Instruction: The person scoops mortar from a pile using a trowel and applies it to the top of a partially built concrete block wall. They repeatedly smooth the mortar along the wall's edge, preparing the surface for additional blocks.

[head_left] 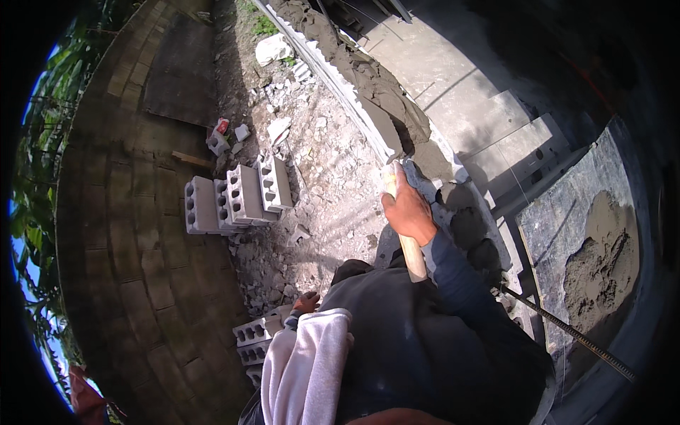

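My right hand [409, 212] is closed on a pale wooden bar [413, 258] that lies lengthwise beside the top of a block wall, where wet grey mortar [389, 106] is spread along a white edge strip. More dark mortar [464, 219] fills the wall's top just right of that hand. My left hand [307, 303] hangs low near a stack of hollow concrete blocks [255, 329], its fingers loosely apart with nothing visible in them. A pink-grey cloth [304, 368] hangs at my front.
More hollow blocks [241, 195] stand on rubble-strewn ground [312, 248] beside a block boundary wall [134, 234]. On the right are a board with a mortar heap [602, 262], a ribbed steel bar [567, 329], a taut line and concrete steps [517, 156]. A dark panel [177, 71] leans left.
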`<action>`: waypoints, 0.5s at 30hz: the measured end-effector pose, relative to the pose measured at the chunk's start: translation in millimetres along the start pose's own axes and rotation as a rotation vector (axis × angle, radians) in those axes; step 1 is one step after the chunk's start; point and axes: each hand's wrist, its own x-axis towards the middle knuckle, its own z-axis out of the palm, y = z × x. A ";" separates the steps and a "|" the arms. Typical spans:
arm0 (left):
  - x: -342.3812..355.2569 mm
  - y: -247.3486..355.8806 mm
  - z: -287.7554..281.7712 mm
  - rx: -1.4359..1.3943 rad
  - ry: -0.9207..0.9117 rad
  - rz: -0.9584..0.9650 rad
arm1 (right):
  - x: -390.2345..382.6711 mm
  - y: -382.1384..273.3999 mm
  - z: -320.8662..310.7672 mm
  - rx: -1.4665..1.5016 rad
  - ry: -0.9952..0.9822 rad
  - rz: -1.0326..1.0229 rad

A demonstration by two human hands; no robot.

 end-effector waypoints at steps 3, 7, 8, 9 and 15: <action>3.5 19.3 -4.0 -0.020 0.046 0.024 | 28.1 -18.6 18.0 -0.127 -0.040 0.107; 15.7 13.0 -37.1 -0.221 0.097 0.137 | 31.2 22.2 37.4 -0.070 0.108 0.039; 20.8 12.1 -36.6 -0.284 0.111 0.163 | 20.3 31.9 41.9 -0.080 0.165 0.052; 29.0 -7.9 -41.9 -0.329 0.114 0.178 | 3.7 33.8 44.0 -0.094 0.166 0.063; 70.5 -53.3 -35.6 -0.177 -0.008 0.196 | -116.7 57.8 48.7 -0.032 0.316 0.115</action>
